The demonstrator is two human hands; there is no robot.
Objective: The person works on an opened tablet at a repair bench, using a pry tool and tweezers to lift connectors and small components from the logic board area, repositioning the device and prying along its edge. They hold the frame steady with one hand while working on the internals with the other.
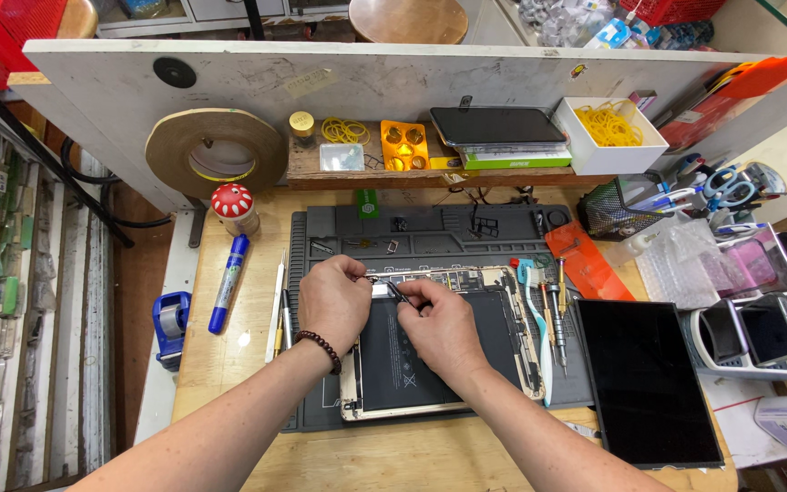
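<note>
An opened tablet (503, 314) with its black battery and circuit boards exposed lies on a dark grey repair mat (430, 232). My left hand (332, 301) rests on the tablet's upper left part, fingers pinched near a small metal piece. My right hand (439, 323) holds black tweezers (398, 292), tips pointing toward the left hand at the top edge of the battery. A beaded bracelet (322, 348) is on my left wrist.
The tablet's black screen panel (649, 378) lies at the right. Screwdrivers (557, 314) and a toothbrush (537, 319) lie beside the tablet. A blue marker (228, 282), tape dispenser (170, 323), tape roll (216, 150), mesh pen holder (617, 210) and several phones (762, 333) surround the mat.
</note>
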